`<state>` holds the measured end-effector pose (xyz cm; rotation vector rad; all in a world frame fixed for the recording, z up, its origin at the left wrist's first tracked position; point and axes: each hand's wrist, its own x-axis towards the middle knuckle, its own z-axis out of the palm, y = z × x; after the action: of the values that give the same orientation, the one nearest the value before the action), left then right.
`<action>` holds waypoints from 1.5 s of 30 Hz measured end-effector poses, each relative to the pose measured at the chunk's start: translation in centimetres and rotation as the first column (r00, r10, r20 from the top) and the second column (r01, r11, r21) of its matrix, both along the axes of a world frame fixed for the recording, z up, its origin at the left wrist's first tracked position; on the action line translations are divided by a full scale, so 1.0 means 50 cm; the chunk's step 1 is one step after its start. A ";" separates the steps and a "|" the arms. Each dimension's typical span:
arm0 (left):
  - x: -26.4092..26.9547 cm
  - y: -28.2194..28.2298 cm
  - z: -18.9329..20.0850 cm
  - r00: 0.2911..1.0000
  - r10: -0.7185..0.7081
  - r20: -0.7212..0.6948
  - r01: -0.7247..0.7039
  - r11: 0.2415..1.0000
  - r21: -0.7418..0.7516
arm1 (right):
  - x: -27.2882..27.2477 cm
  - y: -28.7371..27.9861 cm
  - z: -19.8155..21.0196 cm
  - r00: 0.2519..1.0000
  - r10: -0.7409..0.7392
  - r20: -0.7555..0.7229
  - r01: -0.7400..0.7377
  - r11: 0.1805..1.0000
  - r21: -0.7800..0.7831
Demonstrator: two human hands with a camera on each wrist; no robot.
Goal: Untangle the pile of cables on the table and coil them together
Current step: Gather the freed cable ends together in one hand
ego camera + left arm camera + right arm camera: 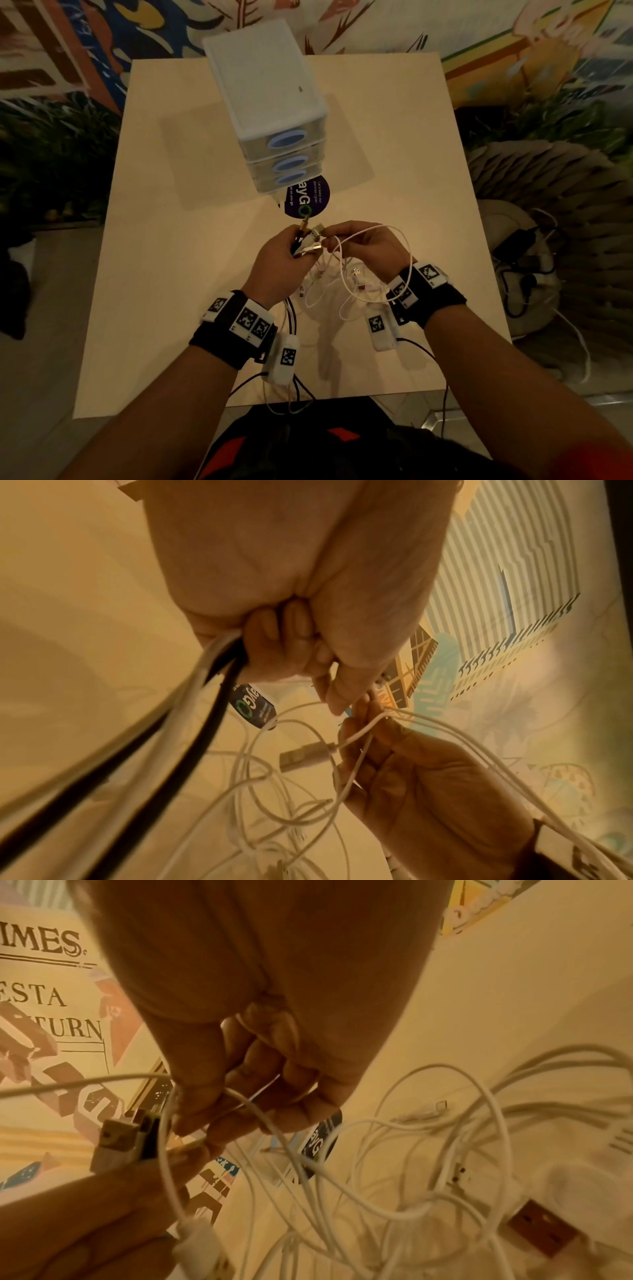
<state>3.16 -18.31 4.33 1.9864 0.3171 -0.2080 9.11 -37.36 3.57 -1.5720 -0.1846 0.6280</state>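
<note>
Several white cables (342, 284) lie tangled on the beige table (171, 274), beneath both hands. My left hand (303, 248) grips a bunch of cable ends, their USB plugs (313, 234) sticking out past the fingers. In the left wrist view, black cables (205, 723) and white ones run out of the closed left hand (308, 653). My right hand (332, 243) pinches one thin white cable (267, 1123) beside the plugs (120, 1139); that cable loops out to the right (394, 233). A loose plug (301, 753) hangs between the hands.
A white three-drawer unit (270, 102) stands at the table's far middle, with a round purple sticker (308, 202) in front of it. Dark cables and a power adapter (524, 270) lie on the floor to the right. The table's near edge (376, 394) is by my body.
</note>
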 end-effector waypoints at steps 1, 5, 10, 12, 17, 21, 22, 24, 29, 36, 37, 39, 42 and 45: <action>0.000 -0.001 0.000 1.000 0.022 0.011 -0.022 1.000 0.009 | 0.001 -0.002 0.002 1.000 0.017 0.003 -0.018 1.000 0.007; -0.005 -0.004 0.010 0.996 0.074 0.052 -0.072 0.997 -0.037 | 0.003 -0.009 0.006 0.998 0.052 -0.022 -0.052 0.999 0.007; -0.002 -0.009 0.013 0.994 -0.104 0.013 0.105 0.994 -0.026 | -0.008 -0.006 0.018 0.996 0.018 0.085 -0.013 0.998 -0.064; 0.000 -0.008 0.010 0.996 -0.084 0.020 0.084 0.996 0.003 | -0.010 -0.003 0.021 0.998 -0.007 0.058 0.012 0.996 -0.085; -0.005 0.005 -0.001 0.999 0.030 -0.022 -0.029 0.999 0.014 | -0.005 -0.017 0.017 0.993 -0.088 0.079 0.094 0.993 -0.067; -0.014 0.015 -0.006 0.999 0.040 0.001 -0.040 0.999 -0.022 | 0.002 -0.024 0.008 0.983 -0.184 0.020 0.184 0.982 -0.042; -0.015 0.016 -0.007 0.999 0.046 0.003 -0.046 0.999 -0.021 | 0.003 -0.025 0.009 0.981 -0.196 -0.003 0.196 0.980 -0.030; -0.015 0.020 -0.013 0.998 0.059 -0.005 -0.059 0.998 -0.012 | 0.003 -0.025 0.011 0.974 -0.217 -0.059 0.217 0.976 0.008; -0.021 0.027 -0.026 0.996 0.008 -0.092 -0.006 1.000 0.022 | -0.004 -0.021 0.002 0.955 -0.241 -0.175 0.265 0.956 0.130; -0.033 0.007 -0.018 0.991 -0.069 -0.112 0.056 0.991 -0.121 | -0.019 -0.006 0.003 0.948 -0.217 -0.235 0.251 0.959 0.129; -0.034 0.005 -0.017 0.993 -0.066 -0.103 0.052 0.989 -0.137 | -0.020 -0.003 0.002 0.948 -0.207 -0.242 0.240 0.964 0.117; -0.035 0.004 -0.011 0.995 -0.049 -0.087 0.036 0.989 -0.146 | -0.024 0.006 -0.001 0.953 -0.175 -0.247 0.199 0.977 0.075; -0.035 0.006 -0.003 0.997 -0.036 -0.072 0.025 0.989 -0.146 | -0.030 0.025 -0.005 0.964 -0.144 -0.224 0.143 0.990 -0.020; -0.035 0.009 -0.006 0.997 -0.050 -0.054 0.043 0.992 -0.120 | -0.039 0.042 -0.002 0.969 -0.111 -0.219 0.099 0.993 -0.066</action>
<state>1.41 -17.86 4.01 1.8734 0.2884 -0.3063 7.17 -35.27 3.48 -1.5401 0.0843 0.7255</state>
